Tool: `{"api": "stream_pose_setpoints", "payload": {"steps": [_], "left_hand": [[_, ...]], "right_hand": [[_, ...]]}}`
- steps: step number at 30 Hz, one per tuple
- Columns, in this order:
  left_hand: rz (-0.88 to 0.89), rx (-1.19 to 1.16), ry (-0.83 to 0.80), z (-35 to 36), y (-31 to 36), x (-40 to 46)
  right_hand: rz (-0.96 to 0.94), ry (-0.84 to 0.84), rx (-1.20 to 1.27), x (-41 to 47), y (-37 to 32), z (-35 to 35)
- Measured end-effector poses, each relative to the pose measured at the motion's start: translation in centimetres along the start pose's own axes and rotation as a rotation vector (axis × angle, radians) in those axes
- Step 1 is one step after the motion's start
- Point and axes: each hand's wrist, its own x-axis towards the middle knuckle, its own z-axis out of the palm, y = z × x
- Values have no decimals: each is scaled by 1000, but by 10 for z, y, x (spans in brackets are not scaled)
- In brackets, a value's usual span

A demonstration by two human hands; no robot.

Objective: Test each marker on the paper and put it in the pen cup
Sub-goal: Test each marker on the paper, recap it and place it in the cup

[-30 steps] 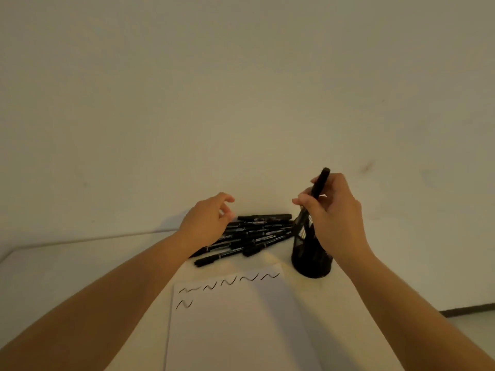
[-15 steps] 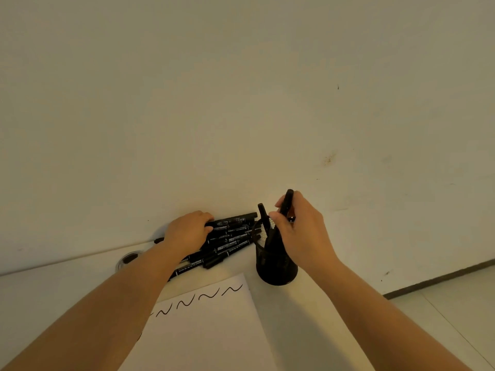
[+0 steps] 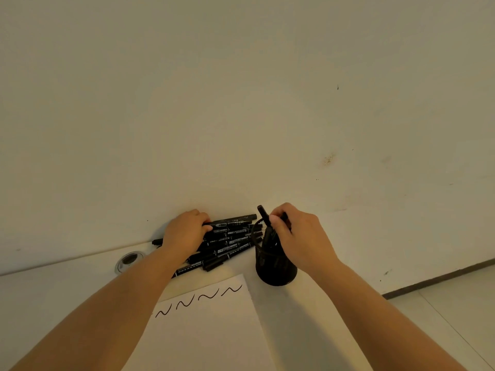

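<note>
A black mesh pen cup [image 3: 276,266] stands on the white table, right of a pile of black markers [image 3: 230,245] lying against the wall. My right hand [image 3: 297,236] is over the cup's rim, fingers closed on a black marker [image 3: 284,217] that is mostly sunk into the cup. Another marker [image 3: 263,214] sticks up out of the cup. My left hand [image 3: 184,232] rests on the pile, fingers curled around the top marker [image 3: 233,221]. White paper [image 3: 214,325] with several black squiggles lies in front.
A round cable grommet [image 3: 130,261] is set in the table left of the pile. The wall rises directly behind the markers. The table's right edge [image 3: 356,290] drops to a tiled floor [image 3: 455,303].
My right hand has lowered its marker from above the cup down into it. My left hand has reached onto the pile and closed on the top marker. The view shifted right.
</note>
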Motion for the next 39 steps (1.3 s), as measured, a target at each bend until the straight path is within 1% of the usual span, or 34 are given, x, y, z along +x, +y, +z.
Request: {"api": "stream_pose_setpoints", "payload": {"steps": [5, 7, 8, 9, 11, 12, 13, 14, 15, 17, 18, 19, 22, 24, 26, 27, 30, 32, 33, 35, 39], "left_hand": [[-35, -36, 107, -11, -6, -27], [-35, -54, 134, -17, -9, -42], [-34, -60, 145, -22, -11, -49], [-37, -67, 154, -27, -11, -56], [-58, -129, 176, -38, -12, -72], [-69, -181, 185, -43, -11, -81], [-80, -247, 189, -48, -10, -91], [-92, -333, 189, -53, -8, -102], [-100, -432, 186, -57, -6, -113], [-99, -613, 176, -66, 0, -137], [-91, -671, 163, -69, 3, -148], [-78, -697, 140, -72, 4, -160], [5, -651, 43, -78, 2, -189], [61, -569, 19, -76, -4, -205], [96, -490, 64, -75, -8, -219], [119, -427, 113, -75, -9, -226], [221, -142, 247, -76, -11, -240], [256, -4, 287, -78, -12, -247], [262, 15, 280, -78, -13, -250], [227, -65, 208, -79, -13, -256], [80, -335, 39, -82, -15, -257]], "right_hand": [[23, -77, -64, 1, -5, -3], [15, -57, -56, -2, -11, -5], [-6, -3, -75, -4, -15, -6], [-48, 94, -101, -9, -19, -7], [-195, 322, -102, -21, -32, -6], [-260, 393, -78, -29, -39, -4], [-293, 405, -44, -38, -46, 1], [-283, 344, 5, -46, -53, 9], [-216, 221, 65, -54, -60, 18], [18, -94, 221, -68, -74, 40], [119, -192, 318, -73, -79, 50], [192, -233, 415, -79, -84, 58], [334, -257, 731, -90, -97, 74], [433, -286, 851, -98, -102, 80], [499, -336, 927, -106, -106, 87], [527, -350, 979, -110, -108, 91], [602, -365, 1116, -120, -113, 100], [630, -386, 1151, -123, -114, 105], [637, -403, 1147, -124, -113, 106], [630, -429, 1132, -124, -113, 106], [543, -431, 1128, -118, -111, 106]]}}
